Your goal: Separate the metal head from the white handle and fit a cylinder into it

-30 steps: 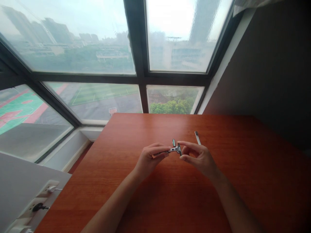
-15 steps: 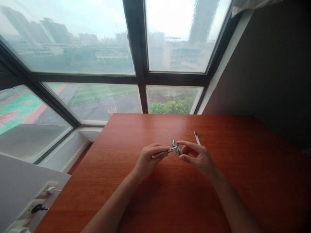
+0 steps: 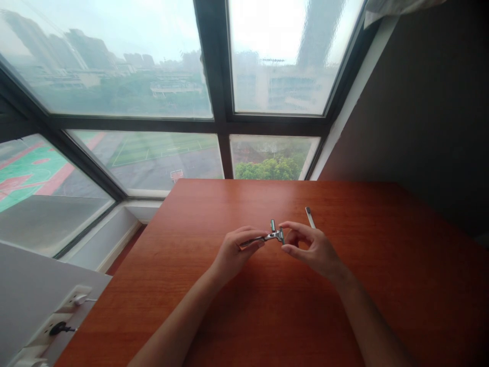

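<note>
My left hand (image 3: 236, 251) is closed around the handle of a silver-and-dark razor (image 3: 272, 236), whose handle lies roughly level and points right. At the razor's right end, its crosswise head (image 3: 281, 235) sits between the thumb and index fingertip of my right hand (image 3: 311, 248). Those two fingers touch the head's near and far ends; the other fingers are curled. Just behind the razor is a small dark, shiny bar (image 3: 272, 225), apparently a blade cartridge on the table. Beyond my right hand lies a white toothbrush-like stick (image 3: 310, 218) with a dark tip, its lower end hidden.
The reddish-brown wooden table (image 3: 183, 219) reaches to the dark window frame (image 3: 221, 122). At the lower left, wall sockets (image 3: 57, 323) hold a white plug and a black plug beside the table's left edge. A dark wall (image 3: 428, 107) stands on the right.
Hardly anything differs. Both hands keep their grip on the razor, with only a very slight shift of the razor head and fingers.
</note>
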Demonstrator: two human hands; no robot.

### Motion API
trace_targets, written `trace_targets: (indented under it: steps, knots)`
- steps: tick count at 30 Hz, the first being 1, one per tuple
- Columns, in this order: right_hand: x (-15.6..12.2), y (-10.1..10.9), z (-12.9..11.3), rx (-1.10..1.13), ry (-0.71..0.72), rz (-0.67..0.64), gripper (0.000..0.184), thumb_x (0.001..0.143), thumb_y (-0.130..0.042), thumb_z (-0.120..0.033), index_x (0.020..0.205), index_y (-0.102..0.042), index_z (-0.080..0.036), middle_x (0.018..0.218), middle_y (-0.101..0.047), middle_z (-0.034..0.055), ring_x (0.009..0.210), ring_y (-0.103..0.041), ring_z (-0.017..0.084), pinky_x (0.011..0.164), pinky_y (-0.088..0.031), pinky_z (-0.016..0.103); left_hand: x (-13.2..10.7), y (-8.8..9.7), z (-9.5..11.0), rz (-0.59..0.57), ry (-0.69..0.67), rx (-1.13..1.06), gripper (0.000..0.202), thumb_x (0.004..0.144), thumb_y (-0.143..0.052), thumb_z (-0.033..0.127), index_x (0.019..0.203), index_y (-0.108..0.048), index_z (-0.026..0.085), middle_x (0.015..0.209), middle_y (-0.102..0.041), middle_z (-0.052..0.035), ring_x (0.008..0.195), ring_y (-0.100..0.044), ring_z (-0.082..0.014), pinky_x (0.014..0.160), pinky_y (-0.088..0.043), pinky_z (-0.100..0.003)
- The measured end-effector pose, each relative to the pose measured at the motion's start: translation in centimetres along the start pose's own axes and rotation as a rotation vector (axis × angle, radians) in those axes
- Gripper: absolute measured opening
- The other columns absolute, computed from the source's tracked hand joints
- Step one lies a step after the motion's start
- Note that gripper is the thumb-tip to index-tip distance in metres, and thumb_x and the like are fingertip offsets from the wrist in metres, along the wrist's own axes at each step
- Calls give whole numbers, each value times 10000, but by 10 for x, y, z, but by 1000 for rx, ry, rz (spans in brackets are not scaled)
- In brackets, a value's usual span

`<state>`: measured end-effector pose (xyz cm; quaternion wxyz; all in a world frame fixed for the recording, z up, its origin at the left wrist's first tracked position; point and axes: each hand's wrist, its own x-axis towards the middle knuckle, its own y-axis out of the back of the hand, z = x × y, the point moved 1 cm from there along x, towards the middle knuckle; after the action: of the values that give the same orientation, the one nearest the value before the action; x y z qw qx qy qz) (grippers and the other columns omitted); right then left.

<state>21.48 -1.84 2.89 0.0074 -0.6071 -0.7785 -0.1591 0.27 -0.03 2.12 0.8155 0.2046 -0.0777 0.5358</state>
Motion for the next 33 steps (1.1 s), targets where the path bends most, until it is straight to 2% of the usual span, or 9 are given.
trace_targets:
  steps: [10,18,33]
  knots:
    - [0,-1,-2,-12,10,19,381,729,-675,-223,1089,-567,-162,637,-530,-41,582,-486,113,602,-429,259,-1,0,0,-24,47,-63,207,838,-611,227,1018,-700,175,960,-675,-102,858,-622,-191,752,-484,-274]
    - [0,-3,-1,-27,0,1,395,747,-663,-265,1118,-568,-166,660,-552,-23,603,-507,123,621,-447,270,-2,-2,-6,-18,58,-91,220,834,-616,262,1010,-705,164,941,-676,-111,836,-616,-197,753,-486,-296]
    - [-1,-2,3,0,8,4,464,777,-668,-368,1189,-565,-183,709,-594,1,648,-549,142,643,-478,285,-2,-3,-3,28,50,-95,212,830,-622,247,1013,-705,177,951,-686,-100,850,-623,-197,755,-483,-289]
